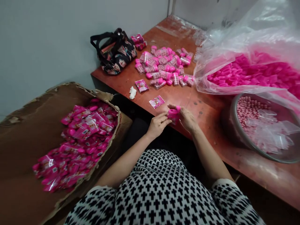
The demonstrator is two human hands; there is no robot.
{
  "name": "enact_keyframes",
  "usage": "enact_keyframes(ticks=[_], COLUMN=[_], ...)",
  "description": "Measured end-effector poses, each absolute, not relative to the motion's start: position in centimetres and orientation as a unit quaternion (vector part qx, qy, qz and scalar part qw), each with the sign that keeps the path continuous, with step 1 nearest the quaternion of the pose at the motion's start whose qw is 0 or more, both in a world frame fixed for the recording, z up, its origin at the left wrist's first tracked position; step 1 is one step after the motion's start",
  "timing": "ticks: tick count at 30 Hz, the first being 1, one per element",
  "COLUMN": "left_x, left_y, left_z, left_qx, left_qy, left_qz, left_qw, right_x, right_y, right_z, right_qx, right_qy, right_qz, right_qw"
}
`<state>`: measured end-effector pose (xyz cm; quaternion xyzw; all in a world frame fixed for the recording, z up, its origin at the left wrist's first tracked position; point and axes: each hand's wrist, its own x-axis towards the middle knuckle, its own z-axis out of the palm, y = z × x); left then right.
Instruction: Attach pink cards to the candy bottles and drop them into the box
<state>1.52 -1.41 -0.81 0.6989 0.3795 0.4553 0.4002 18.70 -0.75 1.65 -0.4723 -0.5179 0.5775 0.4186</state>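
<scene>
Over the table's front edge, my left hand (159, 125) pinches a small bottle with a pink printed label (172, 116) by its left side. My right hand (188, 119) is closed at the bottle's other side, its fingers round a bright pink cap (178, 108) at the top. Whether that cap sits on the bottle is hard to make out. Just beyond my hands lies a flat pink printed packet (157, 102). Another pink packet (142, 85) rests farther back, beside a crumpled white lump (132, 92).
Clear bead-filled bottles with pink caps (164, 64) are heaped on the table. A cardboard box (21, 150) at left holds wrapped pink packs (82, 137). A grey tub (231, 125) of pink beads and a plastic bag of pink caps (253, 72) stand right. A flowered handbag (117, 56) sits behind.
</scene>
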Motion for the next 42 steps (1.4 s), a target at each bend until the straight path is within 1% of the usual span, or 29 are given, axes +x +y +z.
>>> enact_keyframes(ticks=[2,5,7,12,17,19,24,28,31,34,36,38,40,42], left_x=[1.5,1.4,1.5,1.8,1.8,1.4,0.5,0.2,0.3,0.7,0.9,1.1,1.1,1.1], left_y=[-1.3,-1.2,-1.3,-2.4,-2.9,-2.6,-1.8,-1.8,-2.0,-2.0,-2.0,-1.9,-1.7,-1.3], left_z=[-1.0,-1.1,-1.1,-0.2,0.5,0.4,0.7,1.1,1.3,1.2,1.2,1.2,1.5,1.7], left_qx=[0.717,0.737,0.742,0.714,0.701,0.696,0.682,0.653,0.632,0.580,0.483,0.345,0.225,0.152], left_qy=[0.380,0.392,0.389,0.399,0.421,0.422,0.407,0.396,0.393,0.392,0.393,0.398,0.401,0.404], left_qz=[0.454,0.457,0.458,0.469,0.470,0.468,0.470,0.482,0.479,0.470,0.488,0.510,0.517,0.522], left_qw=[0.367,0.307,0.297,0.334,0.333,0.345,0.385,0.428,0.465,0.537,0.611,0.680,0.722,0.736], right_x=[18.5,18.2,18.1,17.2,15.4,15.2,16.3,16.8,16.4,16.1,16.3,16.7,17.0,17.0], right_y=[-0.8,-0.9,-1.0,-1.2,-1.6,-1.4,-0.8,-1.6,-2.3,-2.3,-2.0,-1.9,-2.3,-3.4], right_z=[2.0,2.1,2.1,2.3,2.2,2.1,1.9,0.9,0.2,-0.1,0.1,0.3,0.7,0.9], right_qx=[-0.455,-0.456,-0.459,-0.446,-0.467,-0.459,-0.412,-0.391,-0.409,-0.445,-0.468,-0.496,-0.524,-0.544], right_qy=[-0.503,-0.432,-0.410,-0.431,-0.356,-0.335,-0.323,-0.342,-0.387,-0.415,-0.404,-0.376,-0.350,-0.339], right_qz=[0.612,0.677,0.689,0.668,0.668,0.689,0.753,0.736,0.684,0.619,0.584,0.548,0.510,0.477], right_qw=[0.407,0.384,0.384,0.410,0.457,0.450,0.398,0.434,0.464,0.496,0.525,0.558,0.585,0.602])
